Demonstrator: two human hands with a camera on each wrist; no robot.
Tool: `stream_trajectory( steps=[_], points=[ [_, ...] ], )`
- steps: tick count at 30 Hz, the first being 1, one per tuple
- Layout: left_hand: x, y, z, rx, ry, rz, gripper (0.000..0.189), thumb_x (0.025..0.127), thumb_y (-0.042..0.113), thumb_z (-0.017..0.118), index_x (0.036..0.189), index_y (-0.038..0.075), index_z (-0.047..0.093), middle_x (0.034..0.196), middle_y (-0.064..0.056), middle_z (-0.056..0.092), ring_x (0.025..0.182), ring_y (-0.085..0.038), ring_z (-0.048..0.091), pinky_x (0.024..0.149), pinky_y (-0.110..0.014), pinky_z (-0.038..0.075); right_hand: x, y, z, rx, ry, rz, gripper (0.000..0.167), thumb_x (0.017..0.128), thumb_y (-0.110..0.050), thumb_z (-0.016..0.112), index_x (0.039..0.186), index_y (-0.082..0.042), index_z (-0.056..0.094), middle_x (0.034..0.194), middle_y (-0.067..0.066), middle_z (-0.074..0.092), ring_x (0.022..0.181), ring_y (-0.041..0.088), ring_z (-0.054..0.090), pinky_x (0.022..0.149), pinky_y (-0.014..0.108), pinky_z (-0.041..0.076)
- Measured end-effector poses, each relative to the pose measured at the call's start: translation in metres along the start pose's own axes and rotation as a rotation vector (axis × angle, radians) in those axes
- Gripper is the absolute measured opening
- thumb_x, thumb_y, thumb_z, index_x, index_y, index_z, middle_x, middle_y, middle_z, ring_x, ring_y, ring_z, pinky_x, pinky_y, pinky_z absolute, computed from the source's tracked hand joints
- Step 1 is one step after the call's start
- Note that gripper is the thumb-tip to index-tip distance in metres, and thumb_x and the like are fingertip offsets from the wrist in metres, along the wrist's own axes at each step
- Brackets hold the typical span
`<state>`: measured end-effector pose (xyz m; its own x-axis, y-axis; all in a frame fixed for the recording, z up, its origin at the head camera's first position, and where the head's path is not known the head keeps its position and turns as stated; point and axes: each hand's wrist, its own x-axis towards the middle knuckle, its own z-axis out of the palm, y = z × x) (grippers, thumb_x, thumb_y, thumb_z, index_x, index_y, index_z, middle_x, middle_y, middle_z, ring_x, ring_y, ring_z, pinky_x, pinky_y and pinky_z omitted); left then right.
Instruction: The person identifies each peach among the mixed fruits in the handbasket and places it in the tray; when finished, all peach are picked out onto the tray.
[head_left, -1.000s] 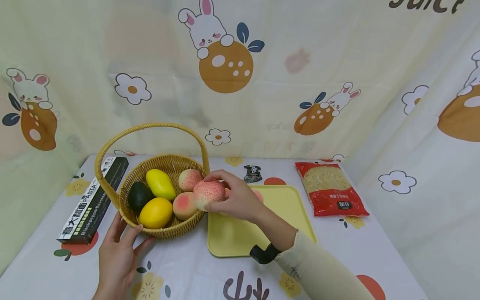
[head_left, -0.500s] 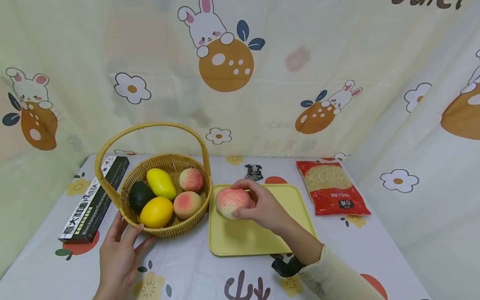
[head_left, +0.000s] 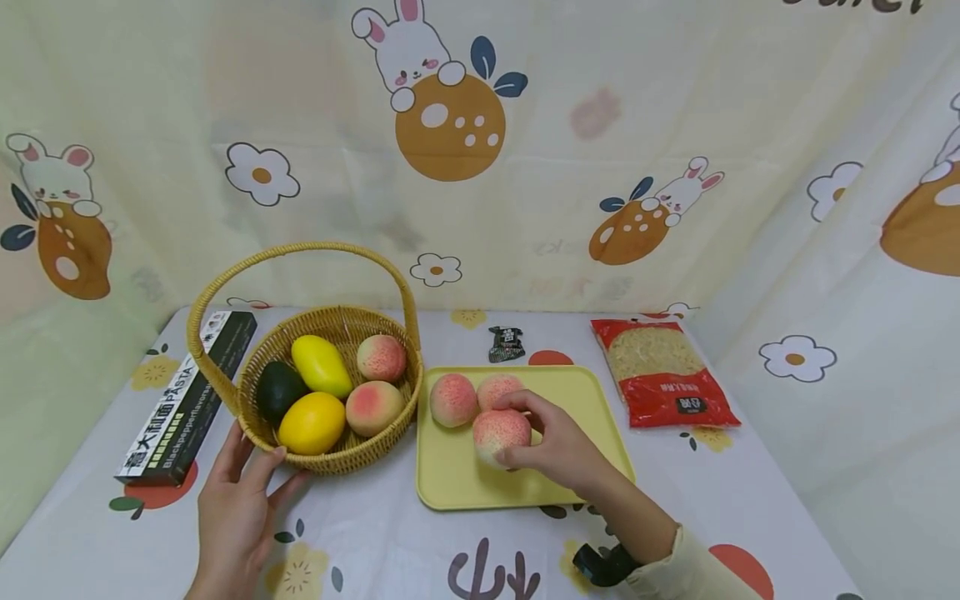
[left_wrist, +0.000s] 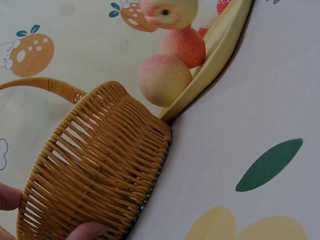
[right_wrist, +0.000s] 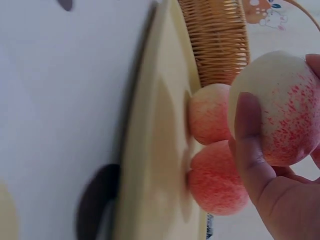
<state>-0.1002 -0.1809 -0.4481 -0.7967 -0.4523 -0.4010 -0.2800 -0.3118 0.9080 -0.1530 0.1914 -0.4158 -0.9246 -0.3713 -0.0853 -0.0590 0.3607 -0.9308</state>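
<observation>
My right hand (head_left: 558,442) grips a pink-speckled peach (head_left: 500,437) over the yellow tray (head_left: 465,492). In the right wrist view the thumb presses the pale side of that peach (right_wrist: 280,110). Two more peaches rest on the tray, one at the left (head_left: 453,400) and one behind the held one (head_left: 498,388). With fingers and thumb at its near left rim, my left hand (head_left: 236,508) holds the wicker basket (head_left: 352,460). Inside the basket lie a yellow mango (head_left: 321,367), a lemon (head_left: 312,425), a dark green avocado (head_left: 280,395) and two peaches (head_left: 375,408).
A black pasta box (head_left: 187,400) lies left of the basket, partly behind its handle (head_left: 300,248). To the right of the tray is a red bag of pasta (head_left: 663,375). A small black packet (head_left: 506,343) lies behind the tray. A printed curtain (head_left: 525,208) hangs at the back.
My right hand has carried the peach out from over the basket, rightward to above the tray. The two peaches on the tray have come into clearer view. My left hand stays at the basket.
</observation>
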Motion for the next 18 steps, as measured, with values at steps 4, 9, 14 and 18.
stream_trajectory(
  steps=[4,9,14,18],
  points=[
    [0.001,-0.001,0.000,0.000,-0.004,-0.001,0.079,0.105,0.013,0.060,0.162,0.055,0.023,0.179,0.005,0.016,0.151,-0.032,0.041,0.093,-0.044,0.063,-0.002,0.005,0.008,-0.044,-0.041,0.010,0.057,0.083,-0.018,0.082,0.136,-0.011,0.063,0.138,0.010,0.063,0.120,0.028,0.060,0.097,0.034,0.056],
    [0.000,-0.001,-0.001,0.000,-0.003,-0.006,0.078,0.106,0.013,0.059,0.162,0.055,0.024,0.179,0.005,0.016,0.151,-0.032,0.041,0.093,-0.044,0.063,-0.001,0.005,0.018,-0.102,-0.081,0.017,0.055,0.080,-0.022,0.085,0.132,-0.018,0.066,0.133,0.005,0.066,0.114,0.023,0.061,0.095,0.034,0.055],
    [0.001,0.000,-0.001,-0.002,-0.004,-0.006,0.078,0.105,0.014,0.060,0.162,0.055,0.024,0.179,0.006,0.016,0.151,-0.032,0.042,0.093,-0.043,0.063,0.004,0.002,0.030,-0.194,-0.081,-0.039,0.053,0.075,-0.021,0.088,0.124,-0.024,0.069,0.126,-0.005,0.069,0.111,0.018,0.063,0.097,0.035,0.055],
    [0.001,0.000,-0.001,-0.008,-0.010,-0.001,0.079,0.105,0.013,0.060,0.162,0.055,0.024,0.179,0.006,0.016,0.151,-0.032,0.041,0.093,-0.044,0.062,0.009,-0.001,0.039,-0.286,-0.073,-0.104,0.052,0.073,-0.021,0.088,0.122,-0.022,0.070,0.121,-0.009,0.069,0.112,0.015,0.061,0.101,0.037,0.054]
  ],
)
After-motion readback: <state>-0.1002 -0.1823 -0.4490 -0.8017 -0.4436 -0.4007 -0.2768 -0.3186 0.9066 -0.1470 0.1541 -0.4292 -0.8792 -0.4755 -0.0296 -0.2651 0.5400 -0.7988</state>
